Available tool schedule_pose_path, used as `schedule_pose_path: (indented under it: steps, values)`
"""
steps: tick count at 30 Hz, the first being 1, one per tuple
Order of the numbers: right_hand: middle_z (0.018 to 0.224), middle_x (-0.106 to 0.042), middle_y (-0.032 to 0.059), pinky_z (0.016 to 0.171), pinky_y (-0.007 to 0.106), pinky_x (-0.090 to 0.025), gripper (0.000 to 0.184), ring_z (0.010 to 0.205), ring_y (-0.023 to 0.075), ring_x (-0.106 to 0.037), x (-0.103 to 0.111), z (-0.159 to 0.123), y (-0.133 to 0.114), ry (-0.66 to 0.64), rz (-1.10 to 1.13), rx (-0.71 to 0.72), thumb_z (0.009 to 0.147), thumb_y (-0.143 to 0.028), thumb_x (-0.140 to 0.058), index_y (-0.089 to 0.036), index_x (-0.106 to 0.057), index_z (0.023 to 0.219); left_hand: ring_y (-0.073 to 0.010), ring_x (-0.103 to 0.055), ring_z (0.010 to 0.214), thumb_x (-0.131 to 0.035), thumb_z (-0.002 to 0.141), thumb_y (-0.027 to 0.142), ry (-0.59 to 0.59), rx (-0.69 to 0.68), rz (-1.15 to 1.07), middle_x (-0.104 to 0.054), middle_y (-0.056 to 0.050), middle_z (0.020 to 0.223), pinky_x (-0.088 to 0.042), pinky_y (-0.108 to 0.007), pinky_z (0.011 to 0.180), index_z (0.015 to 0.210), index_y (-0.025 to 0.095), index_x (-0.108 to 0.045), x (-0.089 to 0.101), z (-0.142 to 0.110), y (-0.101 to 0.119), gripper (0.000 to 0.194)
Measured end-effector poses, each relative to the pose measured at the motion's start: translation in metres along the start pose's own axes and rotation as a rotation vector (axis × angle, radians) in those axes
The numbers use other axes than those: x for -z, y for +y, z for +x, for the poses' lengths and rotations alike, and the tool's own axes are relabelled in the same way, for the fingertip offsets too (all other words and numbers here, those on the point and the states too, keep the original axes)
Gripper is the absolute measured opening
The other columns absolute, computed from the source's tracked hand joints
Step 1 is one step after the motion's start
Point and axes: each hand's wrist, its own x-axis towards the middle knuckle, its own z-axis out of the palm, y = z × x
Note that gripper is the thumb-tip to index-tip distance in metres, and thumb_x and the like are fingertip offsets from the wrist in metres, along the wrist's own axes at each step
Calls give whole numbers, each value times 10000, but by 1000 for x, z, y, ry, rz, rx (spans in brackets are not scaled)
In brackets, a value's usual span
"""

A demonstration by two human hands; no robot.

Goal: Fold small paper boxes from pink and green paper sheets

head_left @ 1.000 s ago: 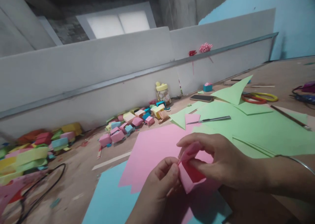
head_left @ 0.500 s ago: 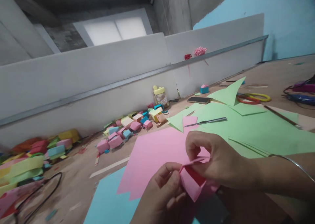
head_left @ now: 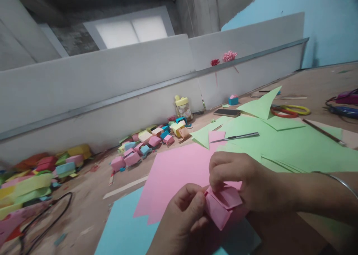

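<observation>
A small pink folded paper box [head_left: 219,209] is between my two hands, above the stacked sheets. My left hand [head_left: 187,214] pinches its left corner between thumb and fingers. My right hand [head_left: 237,176] grips it from above and from the right, with curled fingers pressing at the top flap, which lies over the opening. The right thumb is hidden. Under and behind the hands lie pink paper sheets [head_left: 173,173], overlapping a light blue sheet [head_left: 125,217].
Green sheets [head_left: 296,146] spread to the right, with a craft knife [head_left: 235,137], a pencil [head_left: 323,131] and scissors [head_left: 291,111]. Folded paper boxes [head_left: 153,141] pile up along the white partition, near a yellow-lidded jar [head_left: 183,108]. A phone [head_left: 226,112] lies behind. A black cable [head_left: 47,223] curls at left.
The box's top flap has come down over its red-looking opening. My right fingers have shifted from holding the raised flap to pressing on it. My left hand keeps its pinch.
</observation>
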Motion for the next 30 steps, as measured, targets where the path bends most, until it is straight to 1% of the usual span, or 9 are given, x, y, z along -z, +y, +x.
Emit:
schedule_pose_path:
  steps: [2,7,11,14,18,21,25,27,30]
  values:
    - [750,-542,22,588,204,-404,185,690,120,-507,7,3,-1,-57,-20,17,651,15,-552,-148,-607,718,-130,-579,618,-658,781,300,19,-19,11,-608,-11,674,-452,-288,655,719,193,-591,0,0,1,141]
    - [865,-579,58,668,222,-444,464,749,127,-524,23,8,-8,-250,-64,-33,640,91,-393,-136,-666,938,-127,-582,639,-637,798,345,77,-50,10,-622,-17,721,-464,-284,675,760,190,-552,-4,1,7,181]
    - [788,-567,33,658,221,-445,243,696,112,-533,21,9,-6,-176,39,-63,777,-26,-509,-148,-691,880,-127,-589,610,-651,785,356,112,-43,38,-638,-13,723,-464,-281,648,779,190,-566,-2,1,7,186]
    - [753,-573,4,629,210,-437,56,687,109,-532,15,7,-1,-80,76,-166,719,-106,-649,-160,-651,735,-116,-570,521,-676,757,377,127,-15,130,-632,-7,660,-446,-266,569,768,192,-579,1,0,5,209]
    - [697,-584,-28,571,195,-416,141,630,101,-510,7,3,1,-119,62,-301,665,-75,-618,-169,-585,766,-124,-570,498,-779,629,387,171,-14,249,-578,26,601,-404,-235,505,785,201,-585,5,1,2,311]
    - [709,-592,-13,582,194,-399,147,631,97,-515,3,0,1,-182,30,-236,696,-56,-547,-158,-606,784,-89,-505,462,-806,580,404,184,-43,312,-524,51,548,-342,-189,470,808,218,-561,9,4,1,384]
    - [619,-524,-35,539,198,-331,91,560,76,-439,1,0,-3,-171,-60,-164,665,-65,-561,-149,-546,633,-44,-387,424,-765,619,468,107,-95,430,-473,63,476,-282,-160,445,755,191,-587,7,4,0,356]
    - [559,-450,-59,507,192,-293,148,525,67,-380,2,0,-5,-120,-73,-201,610,-42,-563,-155,-477,570,-66,-462,481,-769,617,465,46,-139,414,-577,24,587,-367,-191,501,851,199,-627,2,1,-1,382]
    - [551,-436,-58,501,194,-281,137,526,76,-367,4,1,-6,-89,-110,-246,620,-54,-548,-161,-473,579,-191,-608,792,-831,560,348,-55,-237,380,-685,-65,939,-453,-307,745,1047,226,-632,-7,-2,-1,539]
